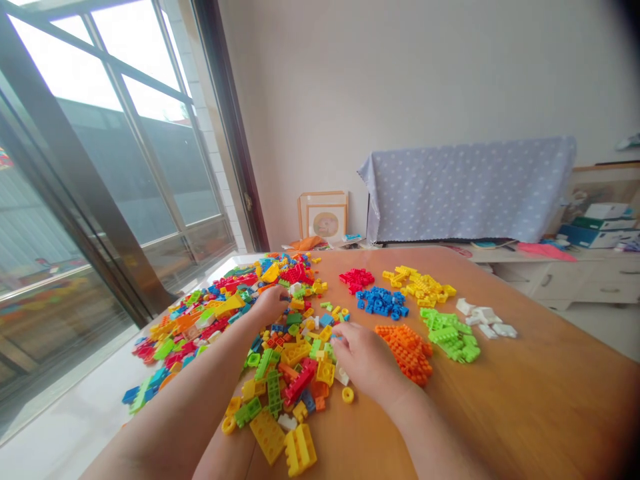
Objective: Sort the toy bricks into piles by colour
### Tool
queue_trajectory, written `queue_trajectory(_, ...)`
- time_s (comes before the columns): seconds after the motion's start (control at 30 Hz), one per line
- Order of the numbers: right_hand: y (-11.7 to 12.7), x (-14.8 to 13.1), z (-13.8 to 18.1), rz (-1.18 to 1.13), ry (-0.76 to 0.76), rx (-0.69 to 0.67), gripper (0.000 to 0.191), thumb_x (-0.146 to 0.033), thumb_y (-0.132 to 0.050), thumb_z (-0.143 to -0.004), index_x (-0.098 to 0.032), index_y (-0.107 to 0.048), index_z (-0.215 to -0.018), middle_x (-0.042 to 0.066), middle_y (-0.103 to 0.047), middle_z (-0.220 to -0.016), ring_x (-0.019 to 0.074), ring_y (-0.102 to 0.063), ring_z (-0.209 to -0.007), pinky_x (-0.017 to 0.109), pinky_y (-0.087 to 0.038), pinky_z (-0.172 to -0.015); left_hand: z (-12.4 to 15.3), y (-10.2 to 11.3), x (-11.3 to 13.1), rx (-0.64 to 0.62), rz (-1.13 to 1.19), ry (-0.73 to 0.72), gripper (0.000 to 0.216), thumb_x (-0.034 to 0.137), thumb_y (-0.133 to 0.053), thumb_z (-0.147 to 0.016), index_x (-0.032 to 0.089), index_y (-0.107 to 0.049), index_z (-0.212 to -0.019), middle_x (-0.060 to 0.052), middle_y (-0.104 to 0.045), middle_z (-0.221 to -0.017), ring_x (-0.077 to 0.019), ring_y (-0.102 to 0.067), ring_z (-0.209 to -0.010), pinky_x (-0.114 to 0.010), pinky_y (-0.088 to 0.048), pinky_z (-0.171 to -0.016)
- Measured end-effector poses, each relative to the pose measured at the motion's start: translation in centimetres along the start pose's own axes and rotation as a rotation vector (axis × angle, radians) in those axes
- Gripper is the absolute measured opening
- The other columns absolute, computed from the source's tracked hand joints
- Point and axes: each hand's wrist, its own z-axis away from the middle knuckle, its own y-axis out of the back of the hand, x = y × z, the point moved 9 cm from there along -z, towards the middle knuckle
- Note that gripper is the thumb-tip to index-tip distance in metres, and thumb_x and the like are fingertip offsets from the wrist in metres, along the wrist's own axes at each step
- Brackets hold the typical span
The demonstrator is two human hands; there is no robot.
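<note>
My left hand (271, 303) reaches into the large mixed pile of toy building bricks (227, 305). Its fingers are curled together, and whatever lies between them is too small to make out. Lower and to the right, my right hand (364, 353) is at the pile's right edge, thumb and forefinger pinched together. A speck of blue shows by those fingertips, but I cannot tell its kind. Just below this hand are a white brick (342, 375) and a yellow ring-shaped piece (348, 395). Beside its knuckles sits a heap of orange bricks (407, 352).
Single-colour heaps stand on the table's right half: red bricks (357, 280), blue bricks (383, 303), yellow bricks (425, 287), light green bricks (451, 335) and white bricks (486, 317). A cloth-covered object (467, 190) stands behind the table (540, 393). Windows (150, 133) line the left.
</note>
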Motion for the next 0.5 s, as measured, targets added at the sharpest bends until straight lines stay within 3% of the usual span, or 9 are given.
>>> queue_trajectory(0.13,0.2,0.1,-0.1,-0.062,-0.013,0.022,0.024,-0.031,-0.052,-0.096,-0.024,-0.071,-0.108,0.005,-0.073,-0.099,0.018,-0.067,-0.088,0.023,-0.042,-0.073,1.2,-0.9,1.1,-0.065,0.278,-0.019,0.037,0.035,-0.068,-0.076,0.017,-0.063,-0.108,-0.007,-0.074,-0.096,-0.0218,-0.07,-0.09,-0.032,-0.055,-0.078)
queue_trajectory(0.27,0.0,0.3,-0.1,-0.064,-0.019,0.032,0.025,-0.031,-0.052,-0.096,-0.024,-0.071,-0.109,0.005,-0.074,-0.1,0.0181,-0.068,-0.088,0.024,-0.041,-0.072,2.2,-1.8,3.2,-0.156,0.483,-0.068,0.046,0.043,-0.067,-0.078,0.016,-0.06,-0.115,-0.01,-0.075,-0.101,-0.0223,-0.073,-0.095,-0.036,-0.057,-0.085)
queue_trajectory(0.5,0.4,1.1,-0.1,0.099,-0.089,0.029,0.018,-0.026,-0.051,-0.094,-0.025,-0.069,-0.09,0.003,-0.074,-0.086,0.0176,-0.066,-0.077,0.027,-0.027,-0.06,1.4,-3.7,7.0,-0.25,0.507,-0.131,0.041,0.042,-0.071,-0.076,0.014,-0.064,-0.106,-0.009,-0.074,-0.096,-0.0207,-0.072,-0.088,-0.035,-0.057,-0.082)
